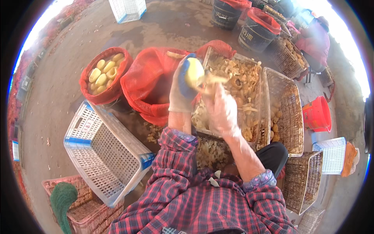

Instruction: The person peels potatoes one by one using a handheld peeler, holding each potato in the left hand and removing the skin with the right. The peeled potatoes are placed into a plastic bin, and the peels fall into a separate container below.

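Note:
My left hand [180,90], in a cloth glove with a blue palm, grips a pale peeled potato [195,71]. Close beside it, my right hand [223,112] is closed around a small peeling tool [208,90], too blurred to name exactly. A strip of peel [217,79] shows at the tool. Both hands are above the near left side of a shallow crate [266,120] full of potato peelings [247,73]. An open red mesh sack [146,70] lies left of the potato. Further left, a bucket lined with red mesh [126,64] contains several peeled potatoes [101,79].
A tilted white plastic crate [125,137] stands at my left, above a pink crate [93,216] with green netting [62,194]. At right are a crate of unpeeled potatoes [298,117] and a red bucket [317,112]. Dark buckets [225,16] and a person [314,41] are farther off.

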A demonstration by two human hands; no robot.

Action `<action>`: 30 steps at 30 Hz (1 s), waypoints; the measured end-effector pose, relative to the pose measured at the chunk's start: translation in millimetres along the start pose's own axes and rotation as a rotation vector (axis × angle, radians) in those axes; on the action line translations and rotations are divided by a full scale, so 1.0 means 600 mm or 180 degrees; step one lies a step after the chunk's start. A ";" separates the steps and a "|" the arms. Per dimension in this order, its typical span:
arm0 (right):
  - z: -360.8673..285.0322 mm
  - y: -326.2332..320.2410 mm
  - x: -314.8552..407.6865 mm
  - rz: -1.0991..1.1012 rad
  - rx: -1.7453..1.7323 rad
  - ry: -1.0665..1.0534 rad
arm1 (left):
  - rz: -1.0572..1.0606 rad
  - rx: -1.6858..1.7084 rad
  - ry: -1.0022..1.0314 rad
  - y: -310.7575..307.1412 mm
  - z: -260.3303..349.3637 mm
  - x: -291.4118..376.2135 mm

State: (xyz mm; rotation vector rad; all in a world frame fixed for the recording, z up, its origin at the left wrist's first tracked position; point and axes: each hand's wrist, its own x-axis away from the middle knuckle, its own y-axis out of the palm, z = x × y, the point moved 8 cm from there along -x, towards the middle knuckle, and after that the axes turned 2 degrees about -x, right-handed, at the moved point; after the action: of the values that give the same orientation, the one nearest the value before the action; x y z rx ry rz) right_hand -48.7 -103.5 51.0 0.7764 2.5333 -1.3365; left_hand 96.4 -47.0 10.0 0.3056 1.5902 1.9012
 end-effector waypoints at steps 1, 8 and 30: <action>0.019 0.020 0.025 -0.0204 0.0130 0.0060 | -0.0110 0.0399 -0.0048 0.005 0.020 -0.004; 0.090 0.016 0.065 -0.0368 -0.0385 0.0579 | -0.0044 0.0476 -0.0362 -0.011 0.004 -0.002; 0.051 -0.027 0.052 0.0512 0.0093 0.0153 | 0.0201 -0.0950 -0.0533 -0.006 -0.069 0.030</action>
State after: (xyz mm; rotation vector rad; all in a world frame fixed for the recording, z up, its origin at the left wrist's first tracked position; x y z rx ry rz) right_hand -86.2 -124.3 32.8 1.0061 2.4320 -1.3200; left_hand 61.0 -69.0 -7.3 0.3780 1.1819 2.0686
